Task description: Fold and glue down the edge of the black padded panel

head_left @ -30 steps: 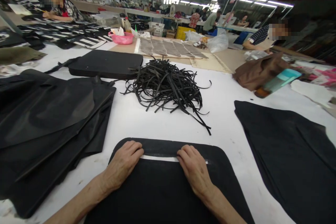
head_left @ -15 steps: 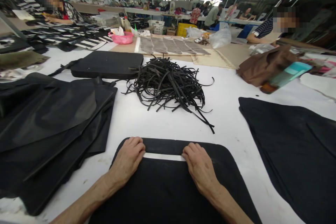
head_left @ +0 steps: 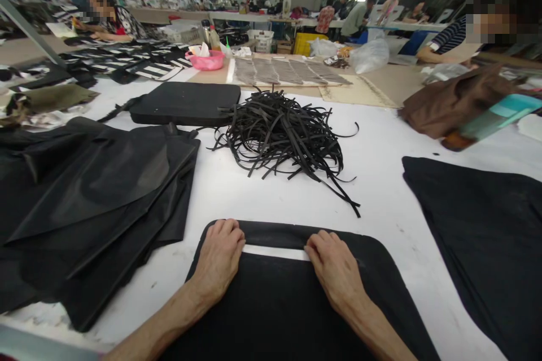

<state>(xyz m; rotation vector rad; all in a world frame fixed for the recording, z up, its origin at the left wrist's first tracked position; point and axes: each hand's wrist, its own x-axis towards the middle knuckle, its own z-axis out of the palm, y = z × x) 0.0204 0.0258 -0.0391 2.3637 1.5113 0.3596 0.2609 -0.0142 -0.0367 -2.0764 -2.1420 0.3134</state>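
Observation:
A black fabric panel point(head_left: 383, 259) with rounded far corners lies in front of me on the white tabletop. My left hand point(head_left: 222, 251) is closed on its far edge strip, near the left corner, fingers curled over. My right hand point(head_left: 332, 259) grips the same strip farther right, thumb tucked under the fingers. Between the hands the strip is slightly rumpled. A narrow white gap point(head_left: 275, 252) separates it from the black material nearer me. Beyond the panel sits a tangled heap of thin black strips point(head_left: 288, 135).
Black sheets point(head_left: 105, 192) are piled at left, more black fabric point(head_left: 478, 208) at right. A black padded block point(head_left: 186, 102) lies behind. A brown bag point(head_left: 453, 101) and teal-topped bottle point(head_left: 495, 121) stand back right. Co-workers sit farther off; a pink basin point(head_left: 206, 60) is across the table.
The view has turned slightly left, so everything sits farther right in the picture. Both hands keep their places on the panel's far strip, which looks a little more rumpled between them.

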